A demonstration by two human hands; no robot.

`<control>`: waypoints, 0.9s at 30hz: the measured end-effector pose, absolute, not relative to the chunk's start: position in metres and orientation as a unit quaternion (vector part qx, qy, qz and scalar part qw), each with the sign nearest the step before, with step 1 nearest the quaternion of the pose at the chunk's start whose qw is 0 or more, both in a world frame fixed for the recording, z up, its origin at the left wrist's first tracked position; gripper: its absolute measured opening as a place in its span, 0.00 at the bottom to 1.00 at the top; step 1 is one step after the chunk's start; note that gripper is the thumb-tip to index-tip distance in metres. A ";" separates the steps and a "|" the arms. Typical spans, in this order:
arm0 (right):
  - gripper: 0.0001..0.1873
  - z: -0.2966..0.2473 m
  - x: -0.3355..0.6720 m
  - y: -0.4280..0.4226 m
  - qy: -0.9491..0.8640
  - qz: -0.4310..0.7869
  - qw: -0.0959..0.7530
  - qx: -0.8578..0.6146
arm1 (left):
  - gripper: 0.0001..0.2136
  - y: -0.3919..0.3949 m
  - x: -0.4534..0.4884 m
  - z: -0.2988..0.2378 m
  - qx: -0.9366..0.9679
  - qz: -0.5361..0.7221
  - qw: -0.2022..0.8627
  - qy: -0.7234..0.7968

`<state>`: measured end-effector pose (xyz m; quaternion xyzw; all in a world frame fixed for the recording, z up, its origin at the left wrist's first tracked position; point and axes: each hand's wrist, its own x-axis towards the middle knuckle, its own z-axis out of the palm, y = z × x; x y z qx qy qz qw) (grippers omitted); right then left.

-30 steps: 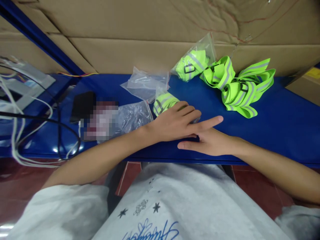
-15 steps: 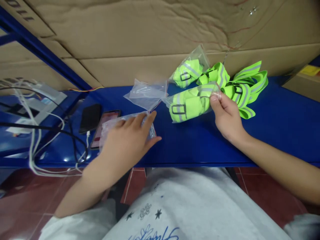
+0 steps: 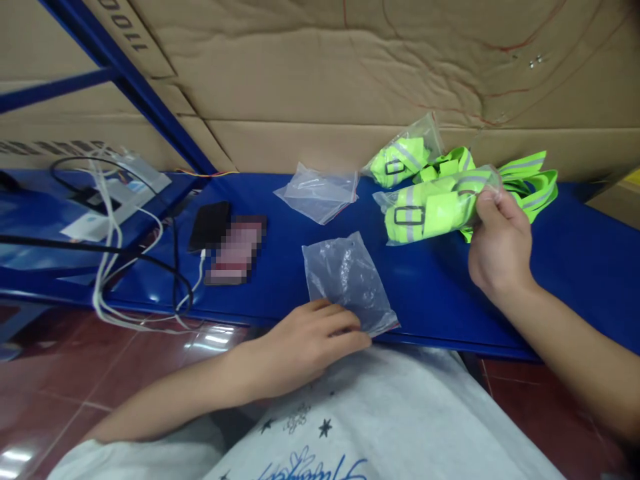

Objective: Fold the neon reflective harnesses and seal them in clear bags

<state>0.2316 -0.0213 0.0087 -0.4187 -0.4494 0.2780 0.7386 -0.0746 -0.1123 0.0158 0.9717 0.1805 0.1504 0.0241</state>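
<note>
Nearest the camera is the person's grey printed shirt [image 3: 400,413], and just above it the left hand [image 3: 305,340] sits at the near edge of the blue table [image 3: 575,267]. Its fingers are drawn close together and closed on the near edge of an empty clear bag [image 3: 347,280], which lies flat on the table and slightly overhangs the front lip. To the right and a little farther out, the right hand [image 3: 497,247] is raised above the table, with thumb and fingertips pinched on the end of a bagged strap [image 3: 435,207], a neon-yellow reflective band in clear plastic that hangs out to the left of the hand. Left of the empty bag lie a phone [image 3: 235,250], a black device [image 3: 210,225] just beside it, and a tangle of cables [image 3: 125,267]. Farther back rest a small heap of clear bags [image 3: 320,193], a second bagged band [image 3: 403,160], and loose neon straps [image 3: 535,180] partly behind the right hand. Cardboard [image 3: 350,80] forms the back wall.
</note>
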 end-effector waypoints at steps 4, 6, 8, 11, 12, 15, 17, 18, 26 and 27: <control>0.12 0.014 0.233 -0.020 -0.419 0.261 0.766 -0.411 | 0.14 -0.076 -0.084 0.030 0.895 0.360 -0.162 0.206; 0.12 0.012 0.234 -0.019 -0.414 0.254 0.769 -0.414 | 0.14 -0.041 -0.084 0.032 0.857 0.408 -0.221 0.223; 0.13 0.008 0.234 -0.018 -0.412 0.261 0.766 -0.419 | 0.11 -0.003 -0.079 0.031 0.861 0.395 -0.195 0.253; 0.14 0.002 0.235 -0.016 -0.411 0.279 0.756 -0.425 | 0.14 0.037 -0.070 0.027 0.883 0.316 -0.143 0.317; 0.14 0.000 0.235 -0.015 -0.413 0.284 0.752 -0.429 | 0.16 0.043 -0.070 0.025 0.895 0.282 -0.138 0.317; 0.15 -0.005 0.233 -0.015 -0.423 0.278 0.736 -0.450 | 0.23 0.041 -0.085 0.019 0.905 0.236 -0.110 0.335; 0.16 -0.007 0.232 -0.016 -0.430 0.270 0.728 -0.461 | 0.24 0.030 -0.111 0.013 0.882 0.247 -0.085 0.393; 0.16 -0.008 0.231 -0.016 -0.433 0.269 0.724 -0.464 | 0.24 0.024 -0.128 0.010 0.862 0.254 -0.083 0.431; 0.16 -0.011 0.228 -0.017 -0.444 0.287 0.711 -0.464 | 0.19 -0.011 -0.233 -0.016 0.800 0.235 -0.073 0.548; 0.15 -0.012 0.227 -0.017 -0.443 0.291 0.712 -0.461 | 0.20 -0.011 -0.235 -0.016 0.797 0.213 -0.069 0.562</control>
